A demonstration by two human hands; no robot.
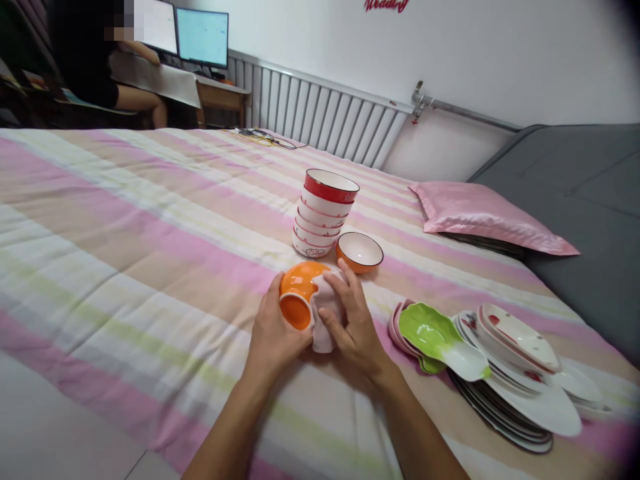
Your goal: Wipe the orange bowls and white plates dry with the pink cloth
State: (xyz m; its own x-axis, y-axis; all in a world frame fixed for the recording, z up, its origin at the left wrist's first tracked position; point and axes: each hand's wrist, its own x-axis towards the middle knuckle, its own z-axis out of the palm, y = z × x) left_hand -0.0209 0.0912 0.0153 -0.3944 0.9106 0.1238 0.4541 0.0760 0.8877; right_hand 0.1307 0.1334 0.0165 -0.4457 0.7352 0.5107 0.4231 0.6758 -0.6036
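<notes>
while the fingers of my left hand (pixel 274 333) curl around an orange bowl (pixel 303 274), base turned toward me, the fingers of my right hand (pixel 359 327) grip a pale cloth (pixel 325 335) against its side. i have the bowl low over the striped bed (pixel 150 267); contact i cannot tell. just beyond stand a second orange bowl (pixel 360 251) and a stack of red-and-white bowls (pixel 323 217); plates (pixel 547 404) lie to the right.
</notes>
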